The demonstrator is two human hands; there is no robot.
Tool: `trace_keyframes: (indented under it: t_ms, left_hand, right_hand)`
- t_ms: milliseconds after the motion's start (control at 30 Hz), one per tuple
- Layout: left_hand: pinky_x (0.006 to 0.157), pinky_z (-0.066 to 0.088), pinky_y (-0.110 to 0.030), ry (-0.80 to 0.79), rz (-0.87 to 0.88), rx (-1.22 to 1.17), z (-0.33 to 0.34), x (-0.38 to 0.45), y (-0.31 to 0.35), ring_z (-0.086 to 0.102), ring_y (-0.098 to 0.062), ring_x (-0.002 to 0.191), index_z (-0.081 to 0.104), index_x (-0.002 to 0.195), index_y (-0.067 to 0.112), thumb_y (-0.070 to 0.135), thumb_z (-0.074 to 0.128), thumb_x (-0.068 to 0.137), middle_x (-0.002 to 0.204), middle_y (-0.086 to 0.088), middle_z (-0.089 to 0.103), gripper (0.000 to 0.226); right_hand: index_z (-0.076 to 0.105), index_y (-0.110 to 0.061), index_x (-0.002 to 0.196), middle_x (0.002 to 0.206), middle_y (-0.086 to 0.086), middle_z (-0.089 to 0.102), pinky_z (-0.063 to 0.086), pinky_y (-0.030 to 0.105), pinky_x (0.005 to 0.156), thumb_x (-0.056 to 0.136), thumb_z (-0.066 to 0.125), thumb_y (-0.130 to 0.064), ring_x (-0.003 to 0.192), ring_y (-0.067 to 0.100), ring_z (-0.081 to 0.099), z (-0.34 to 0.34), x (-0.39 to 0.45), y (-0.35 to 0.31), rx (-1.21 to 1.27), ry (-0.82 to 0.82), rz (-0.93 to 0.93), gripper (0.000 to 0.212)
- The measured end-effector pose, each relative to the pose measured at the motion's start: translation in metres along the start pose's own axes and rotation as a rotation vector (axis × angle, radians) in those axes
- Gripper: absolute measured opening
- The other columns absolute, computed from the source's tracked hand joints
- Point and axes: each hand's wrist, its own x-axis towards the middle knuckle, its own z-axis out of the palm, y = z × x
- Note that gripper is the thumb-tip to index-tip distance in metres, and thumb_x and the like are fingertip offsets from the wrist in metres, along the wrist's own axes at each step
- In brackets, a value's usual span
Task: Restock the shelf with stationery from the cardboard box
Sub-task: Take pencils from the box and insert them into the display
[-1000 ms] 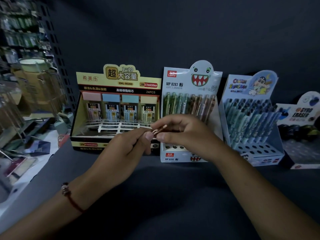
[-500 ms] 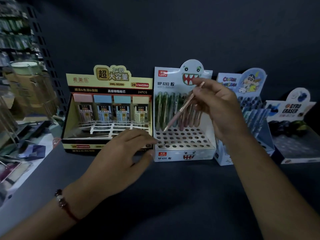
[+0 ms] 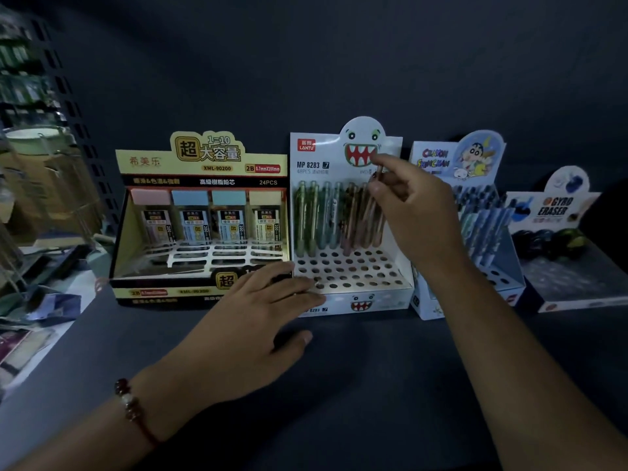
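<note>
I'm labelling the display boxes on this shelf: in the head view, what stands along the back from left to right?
Yellow lead-refill box → white monster-face pencil display → Crayon Shin-chan pen display → Gyro Eraser box. The right hand holds a pencil in front of the monster-face display.

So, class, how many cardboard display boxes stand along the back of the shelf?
4, in one row: yellow lead-refill box leftmost, monster-face pencil box, Crayon Shin-chan pen box, Gyro Eraser box rightmost. More may sit beyond the frame.
</note>
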Motion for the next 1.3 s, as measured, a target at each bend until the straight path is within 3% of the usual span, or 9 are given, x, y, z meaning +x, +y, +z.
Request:
trace_keyframes:
  t_ms: [133,300,467,567,733,900,1133,1300]
  left_hand:
    - [0.114,0.018,-0.029,0.013,0.009,-0.005,0.001,0.0,-0.001,0.02,-0.006,0.143,0.048,0.14,0.04,0.055,0.038,0.093,0.145,0.024,0.041,0.05]
    - [0.113,0.018,-0.028,0.032,0.01,-0.03,0.0,0.0,-0.001,0.023,-0.004,0.14,0.049,0.138,0.04,0.055,0.039,0.093,0.143,0.025,0.043,0.049]
    - [0.113,0.013,-0.022,0.023,0.008,-0.053,-0.002,0.0,0.0,0.021,0.001,0.138,0.049,0.138,0.041,0.056,0.036,0.092,0.144,0.027,0.041,0.05]
    - [0.112,0.017,-0.025,0.019,0.005,-0.063,-0.003,0.0,-0.001,0.023,0.0,0.138,0.05,0.137,0.04,0.055,0.036,0.092,0.144,0.025,0.042,0.05]
    - [0.111,0.01,-0.019,-0.011,-0.003,-0.078,-0.004,-0.001,-0.001,0.016,0.003,0.138,0.046,0.139,0.043,0.058,0.03,0.09,0.147,0.028,0.035,0.053]
    - [0.111,0.012,-0.02,-0.02,0.001,-0.09,-0.003,-0.002,-0.003,0.017,0.002,0.138,0.046,0.139,0.042,0.058,0.029,0.09,0.149,0.028,0.034,0.054]
    - [0.118,0.022,-0.031,-0.047,0.008,-0.091,-0.002,-0.002,-0.004,0.02,-0.002,0.139,0.046,0.137,0.044,0.057,0.028,0.09,0.151,0.027,0.03,0.052]
    - [0.118,0.02,-0.03,-0.061,0.008,-0.09,-0.003,-0.003,-0.004,0.019,-0.002,0.138,0.043,0.139,0.044,0.056,0.029,0.092,0.152,0.026,0.028,0.05]
  right_hand:
    - [0.061,-0.03,0.132,0.104,-0.011,0.066,0.044,0.01,0.08,0.096,0.06,-0.025,0.09,-0.003,0.058,0.002,-0.001,0.002,-0.064,-0.026,0.018,0.036]
    - [0.06,-0.029,0.133,0.096,-0.015,0.063,0.039,0.002,0.073,0.096,0.06,-0.024,0.081,-0.014,0.055,0.003,0.0,0.004,-0.098,-0.016,0.028,0.037]
    - [0.06,-0.029,0.133,0.099,-0.015,0.063,0.039,0.001,0.073,0.097,0.059,-0.023,0.081,-0.013,0.055,0.005,-0.002,0.004,-0.104,-0.016,0.027,0.037]
    - [0.059,-0.03,0.133,0.098,-0.014,0.063,0.039,0.0,0.071,0.097,0.059,-0.024,0.081,-0.018,0.054,0.006,-0.003,0.003,-0.104,-0.022,0.028,0.037]
    - [0.061,-0.028,0.132,0.113,-0.002,0.069,0.045,0.015,0.085,0.096,0.061,-0.021,0.093,0.0,0.058,0.009,-0.006,0.002,-0.108,-0.068,0.051,0.037]
    - [0.059,-0.029,0.131,0.105,-0.007,0.065,0.04,0.009,0.073,0.096,0.062,-0.021,0.089,0.003,0.059,0.013,-0.006,0.007,-0.111,-0.075,0.124,0.036]
    - [0.063,-0.023,0.113,0.085,-0.02,0.058,0.04,0.0,0.06,0.096,0.061,-0.015,0.071,-0.019,0.052,0.019,-0.008,0.008,-0.143,-0.066,0.158,0.02]
    - [0.062,-0.017,0.117,0.09,-0.011,0.06,0.036,-0.001,0.053,0.098,0.057,-0.013,0.066,-0.026,0.05,0.021,-0.008,0.006,-0.179,-0.072,0.161,0.02]
